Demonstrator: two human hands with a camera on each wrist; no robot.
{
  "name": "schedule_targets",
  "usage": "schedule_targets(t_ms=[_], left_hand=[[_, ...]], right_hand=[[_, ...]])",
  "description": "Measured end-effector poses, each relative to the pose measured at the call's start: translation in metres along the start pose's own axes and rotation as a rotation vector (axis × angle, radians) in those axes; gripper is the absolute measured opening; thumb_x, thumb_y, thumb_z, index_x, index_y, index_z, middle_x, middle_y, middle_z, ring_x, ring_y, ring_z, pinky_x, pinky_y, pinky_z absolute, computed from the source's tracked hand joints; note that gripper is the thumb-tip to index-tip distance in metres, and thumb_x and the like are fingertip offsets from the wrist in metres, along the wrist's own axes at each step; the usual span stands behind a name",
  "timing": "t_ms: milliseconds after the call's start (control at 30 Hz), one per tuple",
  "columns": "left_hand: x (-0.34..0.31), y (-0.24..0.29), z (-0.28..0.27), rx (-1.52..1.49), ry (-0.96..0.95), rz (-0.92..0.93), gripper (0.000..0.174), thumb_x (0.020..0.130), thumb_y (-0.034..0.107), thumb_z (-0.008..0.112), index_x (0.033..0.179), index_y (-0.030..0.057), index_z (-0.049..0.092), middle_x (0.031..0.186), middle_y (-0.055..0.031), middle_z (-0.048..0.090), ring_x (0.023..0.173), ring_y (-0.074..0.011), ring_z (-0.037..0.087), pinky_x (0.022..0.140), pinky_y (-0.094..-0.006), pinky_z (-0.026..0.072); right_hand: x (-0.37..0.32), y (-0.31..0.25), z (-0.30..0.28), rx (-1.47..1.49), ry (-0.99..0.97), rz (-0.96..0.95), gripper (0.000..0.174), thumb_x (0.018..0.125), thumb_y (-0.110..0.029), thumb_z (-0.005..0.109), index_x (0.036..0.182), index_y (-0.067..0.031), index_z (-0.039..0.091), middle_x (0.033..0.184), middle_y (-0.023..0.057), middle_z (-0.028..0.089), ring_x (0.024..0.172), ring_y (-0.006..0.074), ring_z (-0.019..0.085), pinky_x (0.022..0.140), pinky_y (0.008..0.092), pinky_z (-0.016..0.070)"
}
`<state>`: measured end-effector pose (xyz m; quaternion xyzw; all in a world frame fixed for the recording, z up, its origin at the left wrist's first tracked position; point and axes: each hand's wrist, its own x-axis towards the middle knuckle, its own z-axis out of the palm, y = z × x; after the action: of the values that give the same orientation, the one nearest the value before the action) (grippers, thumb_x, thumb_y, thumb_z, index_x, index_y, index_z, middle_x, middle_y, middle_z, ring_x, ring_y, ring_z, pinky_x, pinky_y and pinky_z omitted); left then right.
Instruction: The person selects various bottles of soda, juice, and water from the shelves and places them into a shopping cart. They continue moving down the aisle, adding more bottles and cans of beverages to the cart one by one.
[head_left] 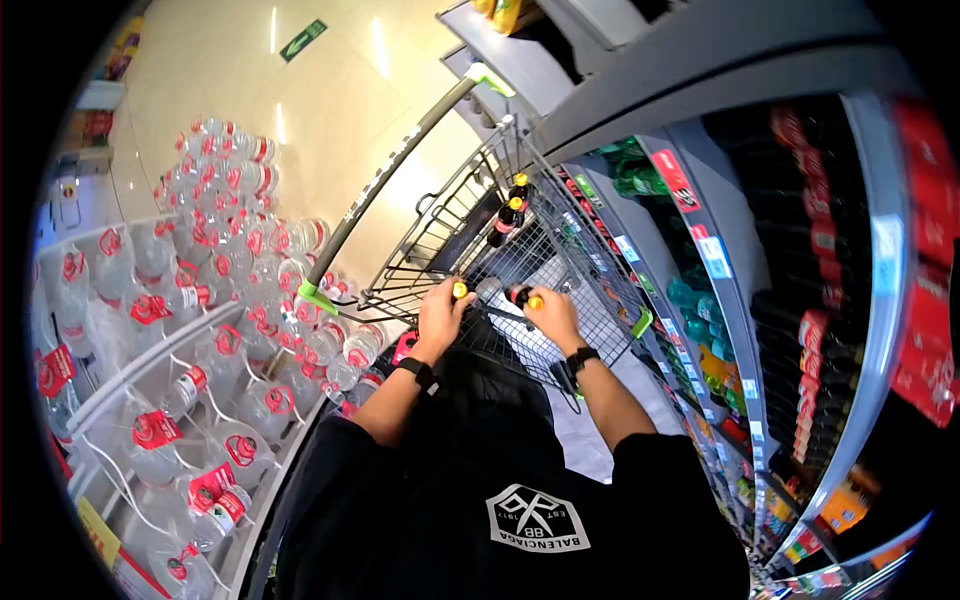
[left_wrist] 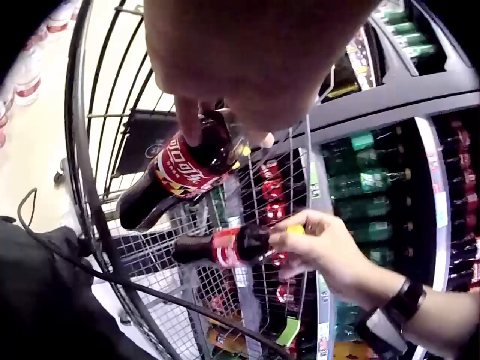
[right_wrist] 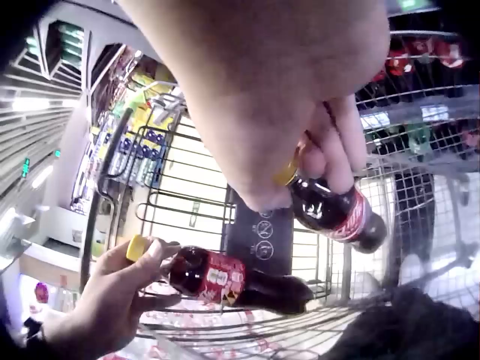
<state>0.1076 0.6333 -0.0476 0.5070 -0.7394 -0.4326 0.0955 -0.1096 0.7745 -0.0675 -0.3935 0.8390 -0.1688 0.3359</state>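
Observation:
My left hand [head_left: 438, 318] grips a cola bottle [left_wrist: 180, 169] near its neck, the yellow cap sticking out by the thumb. This bottle has a red label and lies slanted over the shopping cart [left_wrist: 81, 142]. Beside it, my right hand [head_left: 556, 318] holds a second cola bottle [left_wrist: 232, 246] by the neck, just below another yellow cap. In the right wrist view, the bases of both bottles point away from the fingers. Farther along the cart, two more yellow-capped dark bottles [head_left: 505, 222] stand against its wire side.
Large clear water jugs [head_left: 240, 240] with red tags are piled on the left. On the right, drink shelves [head_left: 720, 270] hold green and dark bottles. The cart's handle [head_left: 395, 168] crosses the upper left, and pale floor [head_left: 340, 110] with a green arrow sign lies beyond.

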Motion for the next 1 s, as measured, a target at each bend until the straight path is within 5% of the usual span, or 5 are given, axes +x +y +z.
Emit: schedule_targets(t_ms=[300,433,600,833,1000], left_hand=[[-0.009,-0.049,0.041,-0.076,-0.119,-0.112,0.038,0.087,0.029,0.078,0.115,0.0054,0.068,0.11,-0.0152,0.072,0.108,-0.0368,0.066,0.09,-0.045,0.0534],[0.004,-0.066,0.044,-0.171,-0.222,-0.037,0.031,0.085,0.024,0.079,0.111,0.0103,0.068,0.106,-0.0124,0.071,0.107,-0.0367,0.066,0.087,-0.0455,0.0534],[0.04,-0.061,0.045,-0.001,-0.293,-0.065,0.026,0.086,0.024,0.077,0.106,0.0107,0.067,0.104,-0.0138,0.07,0.105,-0.038,0.066,0.085,-0.0489,0.0541],[0.082,-0.09,0.087,0.077,-0.185,-0.089,0.027,0.09,0.024,0.074,0.108,0.008,0.063,0.101,-0.0226,0.069,0.098,-0.0449,0.066,0.079,-0.0535,0.0534],[0.106,-0.077,0.107,0.115,-0.164,-0.255,0.021,0.096,0.012,0.059,0.117,0.0073,0.057,0.109,-0.0216,0.07,0.1,-0.0437,0.069,0.084,-0.0523,0.0563]], right_hand=[[0.151,-0.021,0.081,-0.204,-0.276,-0.127,0.029,0.075,-0.028,0.078,0.1,-0.0144,0.072,0.087,0.0203,0.072,0.087,0.0427,0.07,0.076,0.0497,0.056],[0.17,-0.009,0.114,-0.013,-0.142,-0.049,0.031,0.082,-0.017,0.074,0.113,-0.0109,0.07,0.095,0.0215,0.073,0.092,0.0424,0.07,0.081,0.0491,0.0562],[0.168,0.052,0.141,0.536,-0.155,0.115,0.079,0.086,0.002,0.071,0.157,-0.0008,0.036,0.143,0.0264,0.057,0.126,0.0335,0.062,0.098,0.0381,0.054],[0.043,0.075,0.063,0.65,-0.1,0.288,0.033,0.099,-0.013,0.063,0.129,0.0003,0.061,0.098,0.0096,0.07,0.077,0.0104,0.063,0.063,0.0256,0.0495],[-0.117,0.148,0.052,0.629,-0.094,0.653,0.044,0.096,-0.013,0.063,0.136,0.0024,0.056,0.107,0.012,0.072,0.086,0.0168,0.069,0.066,0.0261,0.0548]])
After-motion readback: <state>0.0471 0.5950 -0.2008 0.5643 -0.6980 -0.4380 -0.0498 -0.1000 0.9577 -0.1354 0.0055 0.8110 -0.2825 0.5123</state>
